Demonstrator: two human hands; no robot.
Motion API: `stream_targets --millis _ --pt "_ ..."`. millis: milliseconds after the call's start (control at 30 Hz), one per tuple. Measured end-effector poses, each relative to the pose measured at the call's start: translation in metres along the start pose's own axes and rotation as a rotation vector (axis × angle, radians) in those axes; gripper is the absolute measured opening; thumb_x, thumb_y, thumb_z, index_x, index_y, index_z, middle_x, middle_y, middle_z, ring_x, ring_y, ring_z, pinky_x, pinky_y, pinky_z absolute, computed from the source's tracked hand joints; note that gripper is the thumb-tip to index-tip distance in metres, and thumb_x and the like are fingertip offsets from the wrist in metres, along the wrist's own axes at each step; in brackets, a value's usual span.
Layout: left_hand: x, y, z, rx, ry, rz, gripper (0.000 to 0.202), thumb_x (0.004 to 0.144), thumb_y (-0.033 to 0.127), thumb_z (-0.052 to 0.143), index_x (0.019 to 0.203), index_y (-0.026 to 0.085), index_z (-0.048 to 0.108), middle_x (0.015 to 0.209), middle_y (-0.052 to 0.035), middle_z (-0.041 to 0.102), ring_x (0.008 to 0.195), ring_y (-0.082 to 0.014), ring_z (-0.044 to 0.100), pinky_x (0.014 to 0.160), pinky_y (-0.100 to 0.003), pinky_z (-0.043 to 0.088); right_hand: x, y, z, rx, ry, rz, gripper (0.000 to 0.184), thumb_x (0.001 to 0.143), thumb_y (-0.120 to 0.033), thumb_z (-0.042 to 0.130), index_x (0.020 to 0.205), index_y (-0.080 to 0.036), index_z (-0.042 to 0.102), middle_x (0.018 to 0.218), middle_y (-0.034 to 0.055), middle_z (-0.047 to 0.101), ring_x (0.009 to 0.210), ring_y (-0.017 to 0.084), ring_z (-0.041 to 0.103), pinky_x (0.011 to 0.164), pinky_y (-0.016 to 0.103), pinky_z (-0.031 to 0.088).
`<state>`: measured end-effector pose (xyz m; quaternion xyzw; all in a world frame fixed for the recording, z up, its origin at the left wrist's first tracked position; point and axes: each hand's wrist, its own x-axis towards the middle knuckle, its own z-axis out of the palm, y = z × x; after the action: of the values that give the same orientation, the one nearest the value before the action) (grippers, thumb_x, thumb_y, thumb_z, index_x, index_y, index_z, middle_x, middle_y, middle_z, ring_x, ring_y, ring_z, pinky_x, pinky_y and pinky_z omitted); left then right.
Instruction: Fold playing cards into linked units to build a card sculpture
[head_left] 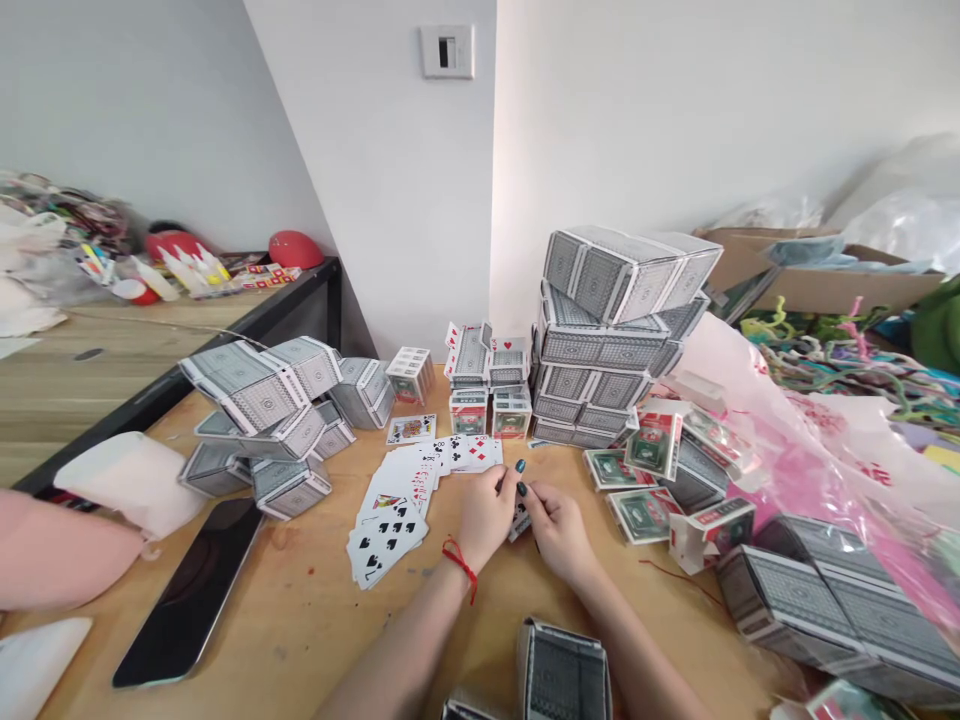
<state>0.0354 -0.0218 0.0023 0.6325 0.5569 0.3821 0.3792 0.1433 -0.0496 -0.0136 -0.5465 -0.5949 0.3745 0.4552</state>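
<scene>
Both my hands meet at the middle of the wooden table (315, 610). My left hand (486, 515), with a red string on its wrist, and my right hand (559, 530) are closed together on a small stack of playing cards (519, 521), mostly hidden between the fingers. Just left of my hands, face-up cards (409, 490) lie fanned out on the table. Small single card packs (487, 400) stand behind the fan.
Grey wrapped bricks of card packs are stacked behind (615, 330), piled at left (262, 410), at right (817, 590) and near the front edge (562, 675). A dark phone (191, 590) lies at left. Pink plastic wrap (795, 450) and loose packs (660, 480) lie at right.
</scene>
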Motion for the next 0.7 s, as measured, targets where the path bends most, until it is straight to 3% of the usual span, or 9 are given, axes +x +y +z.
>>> stream_targets --millis 133,233,467,700 --pt "0.0039 0.0000 -0.0001 -0.053 0.006 0.008 0.034 0.080 0.037 0.041 0.052 0.019 0.038 0.048 0.0033 0.041 0.048 -0.0104 0.039 0.047 -0.022 0.028 0.0000 0.0000 0.0016 0.025 0.046 0.000 0.037 0.084 -0.043 0.039 0.060 -0.017 0.049 0.053 -0.0001 0.047 0.052 0.012 0.042 0.048 0.021 0.034" --pt "0.0058 0.0000 -0.0001 -0.089 0.008 0.021 0.029 0.080 0.037 0.042 0.058 0.019 0.048 0.057 0.0016 0.052 0.056 -0.0114 0.048 0.053 -0.021 0.035 -0.0004 -0.0006 0.0030 0.086 0.060 0.027 0.034 0.083 -0.045 0.040 0.071 -0.016 0.054 0.058 0.0007 0.052 0.053 0.012 0.045 0.049 0.022 0.036" --pt "0.0081 -0.0015 -0.0056 -0.057 -0.089 0.063 0.020 0.079 0.033 0.046 0.068 0.019 0.054 0.068 0.0010 0.060 0.065 -0.0116 0.052 0.059 -0.021 0.039 -0.0010 -0.0028 0.0035 0.197 0.002 0.129 0.027 0.083 -0.041 0.041 0.067 -0.019 0.045 0.044 -0.0066 0.039 0.039 0.009 0.035 0.040 0.020 0.028" --pt "0.0091 -0.0029 -0.0041 0.028 -0.017 0.068 0.025 0.081 0.032 0.042 0.062 0.019 0.053 0.062 0.0007 0.059 0.059 -0.0114 0.051 0.056 -0.021 0.037 0.0008 0.0021 0.0034 0.186 -0.033 0.107 0.028 0.084 -0.040 0.039 0.070 -0.018 0.049 0.043 -0.0065 0.037 0.038 0.009 0.034 0.040 0.021 0.028"
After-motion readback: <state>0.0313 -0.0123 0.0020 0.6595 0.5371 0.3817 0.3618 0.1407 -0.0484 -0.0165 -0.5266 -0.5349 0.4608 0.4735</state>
